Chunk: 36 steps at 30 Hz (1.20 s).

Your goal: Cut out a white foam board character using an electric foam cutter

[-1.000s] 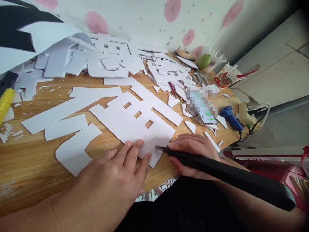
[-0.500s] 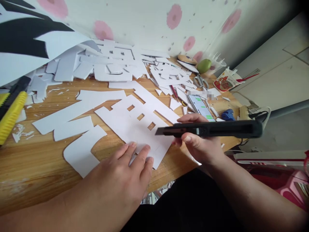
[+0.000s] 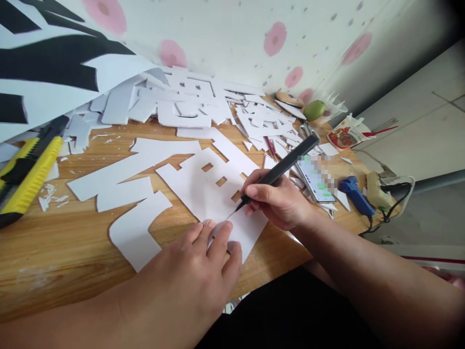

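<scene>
A white foam-board sheet (image 3: pixel 192 182) with several small rectangular holes lies on the wooden table (image 3: pixel 72 242). My left hand (image 3: pixel 207 261) rests on its near part, palm down, fingers stretched out and slightly apart. Gripped like a pen, a black utility knife (image 3: pixel 283 167) is in my right hand (image 3: pixel 272 196). The blade points down at the sheet just beyond my left fingertips; it appears to touch the surface. Left of the sheet lie a curved white piece (image 3: pixel 132 232) and a long white strip (image 3: pixel 127 165).
A yellow utility knife (image 3: pixel 32 169) is at the left. White offcuts (image 3: pixel 181 102) pile up along the wall. On the right are a phone (image 3: pixel 316 182), a blue glue gun (image 3: pixel 356 194), a power strip (image 3: pixel 378 191) with cables, scissors (image 3: pixel 308 131) and a noodle cup (image 3: pixel 347 133).
My right hand has turned the black knife from level above the sheet to blade-down on it, moving slightly left. My left hand stays on the sheet. The view has shifted a little.
</scene>
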Each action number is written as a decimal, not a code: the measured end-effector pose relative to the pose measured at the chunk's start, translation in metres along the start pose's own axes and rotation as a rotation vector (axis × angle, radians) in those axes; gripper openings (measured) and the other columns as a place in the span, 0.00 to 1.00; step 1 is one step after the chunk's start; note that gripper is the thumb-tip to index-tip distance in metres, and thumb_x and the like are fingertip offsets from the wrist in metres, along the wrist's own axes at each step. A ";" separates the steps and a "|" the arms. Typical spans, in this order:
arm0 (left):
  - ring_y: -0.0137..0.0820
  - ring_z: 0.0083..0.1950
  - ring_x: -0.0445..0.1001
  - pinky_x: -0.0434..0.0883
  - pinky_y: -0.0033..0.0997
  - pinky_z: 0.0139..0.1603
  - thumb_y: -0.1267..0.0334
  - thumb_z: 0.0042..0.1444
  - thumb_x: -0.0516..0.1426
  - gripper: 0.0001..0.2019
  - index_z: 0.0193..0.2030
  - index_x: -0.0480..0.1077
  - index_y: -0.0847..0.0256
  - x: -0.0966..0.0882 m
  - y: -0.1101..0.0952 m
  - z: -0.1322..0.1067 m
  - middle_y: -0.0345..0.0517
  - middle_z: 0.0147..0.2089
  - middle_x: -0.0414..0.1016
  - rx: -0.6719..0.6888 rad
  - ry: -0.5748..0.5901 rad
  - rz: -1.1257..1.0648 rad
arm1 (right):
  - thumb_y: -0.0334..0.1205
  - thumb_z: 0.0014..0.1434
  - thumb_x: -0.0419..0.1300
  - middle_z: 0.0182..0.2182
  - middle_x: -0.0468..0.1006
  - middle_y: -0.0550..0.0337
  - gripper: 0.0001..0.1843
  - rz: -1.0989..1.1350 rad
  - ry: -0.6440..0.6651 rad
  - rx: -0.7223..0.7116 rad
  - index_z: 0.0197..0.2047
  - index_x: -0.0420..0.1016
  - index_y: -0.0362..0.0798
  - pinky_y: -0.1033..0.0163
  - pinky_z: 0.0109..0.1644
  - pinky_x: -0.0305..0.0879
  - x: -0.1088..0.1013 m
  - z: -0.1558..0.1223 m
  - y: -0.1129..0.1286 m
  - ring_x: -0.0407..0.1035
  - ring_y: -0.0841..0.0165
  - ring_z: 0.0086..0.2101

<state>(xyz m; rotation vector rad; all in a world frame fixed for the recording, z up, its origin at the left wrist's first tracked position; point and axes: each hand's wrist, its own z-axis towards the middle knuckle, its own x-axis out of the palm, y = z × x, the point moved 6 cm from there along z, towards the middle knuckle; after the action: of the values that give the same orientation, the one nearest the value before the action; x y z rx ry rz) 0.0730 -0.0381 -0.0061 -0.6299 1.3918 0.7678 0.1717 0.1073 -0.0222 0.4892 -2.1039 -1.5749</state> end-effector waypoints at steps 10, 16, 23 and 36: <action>0.53 0.61 0.74 0.71 0.50 0.58 0.53 0.63 0.57 0.20 0.57 0.74 0.62 0.002 -0.001 -0.004 0.64 0.64 0.72 -0.013 -0.073 -0.010 | 0.42 0.45 0.73 0.17 0.72 0.67 0.12 -0.116 -0.015 -0.017 0.25 0.75 0.46 0.68 0.21 0.66 -0.001 0.007 -0.007 0.66 0.74 0.17; 0.53 0.60 0.75 0.71 0.49 0.57 0.53 0.62 0.57 0.20 0.56 0.75 0.62 -0.001 -0.001 -0.003 0.64 0.63 0.73 -0.003 -0.079 -0.004 | 0.41 0.47 0.72 0.18 0.75 0.65 0.11 -0.220 -0.008 -0.053 0.25 0.75 0.46 0.69 0.22 0.62 0.001 0.005 -0.005 0.66 0.74 0.19; 0.54 0.59 0.76 0.70 0.50 0.57 0.50 0.61 0.59 0.22 0.56 0.75 0.62 -0.002 0.000 -0.002 0.64 0.62 0.74 -0.014 -0.083 -0.033 | 0.43 0.46 0.74 0.19 0.75 0.65 0.13 -0.265 -0.018 -0.059 0.25 0.76 0.46 0.69 0.24 0.60 0.002 0.004 -0.003 0.65 0.75 0.21; 0.52 0.56 0.77 0.68 0.50 0.56 0.51 0.61 0.57 0.20 0.53 0.76 0.61 0.004 -0.002 -0.002 0.62 0.59 0.77 -0.022 -0.168 -0.027 | 0.40 0.45 0.72 0.18 0.73 0.67 0.12 -0.425 0.015 -0.125 0.24 0.74 0.46 0.68 0.24 0.59 0.015 0.002 0.011 0.62 0.75 0.21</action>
<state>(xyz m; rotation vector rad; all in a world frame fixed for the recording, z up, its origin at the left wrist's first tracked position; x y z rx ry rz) 0.0729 -0.0408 -0.0103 -0.5872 1.2205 0.7971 0.1577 0.1040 -0.0094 0.9484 -1.9606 -1.9088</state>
